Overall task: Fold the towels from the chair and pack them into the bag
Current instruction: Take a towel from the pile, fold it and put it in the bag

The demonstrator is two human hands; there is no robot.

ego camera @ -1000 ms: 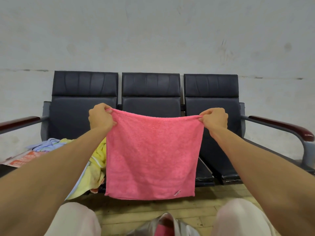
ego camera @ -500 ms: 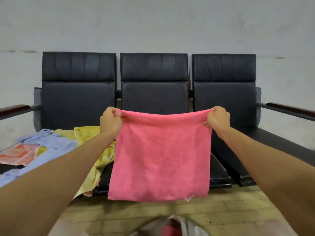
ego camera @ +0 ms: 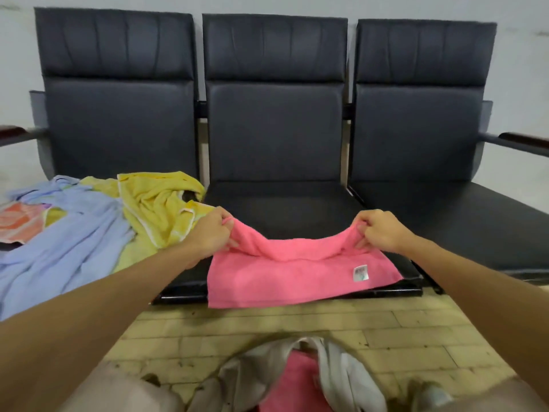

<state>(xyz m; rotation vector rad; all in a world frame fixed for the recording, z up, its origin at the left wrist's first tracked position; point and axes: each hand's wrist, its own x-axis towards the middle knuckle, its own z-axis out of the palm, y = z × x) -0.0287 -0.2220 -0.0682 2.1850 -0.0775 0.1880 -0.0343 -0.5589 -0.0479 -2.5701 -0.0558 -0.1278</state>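
Observation:
A pink towel [ego camera: 285,278] lies on the front of the middle black seat [ego camera: 279,209], its lower edge hanging over the seat's front lip and a white label showing near its right side. My left hand [ego camera: 209,233] pinches the towel's upper left corner and my right hand [ego camera: 378,230] pinches its upper right corner, both raised a little above the seat. A grey-white bag [ego camera: 237,382] stands open on the floor at the bottom centre, with pink cloth [ego camera: 294,385] inside it.
Loose towels are heaped on the left seat: a yellow one [ego camera: 160,209], a light blue one [ego camera: 68,242] and an orange one [ego camera: 17,221]. The right seat [ego camera: 445,215] is bare. Armrests stick out at both ends of the bench. My knees frame the bag on the wooden floor.
The pink towel hung in the air from both hands before. Now both hands have come down and forward, and its lower part lies on the middle seat. The view has tilted down.

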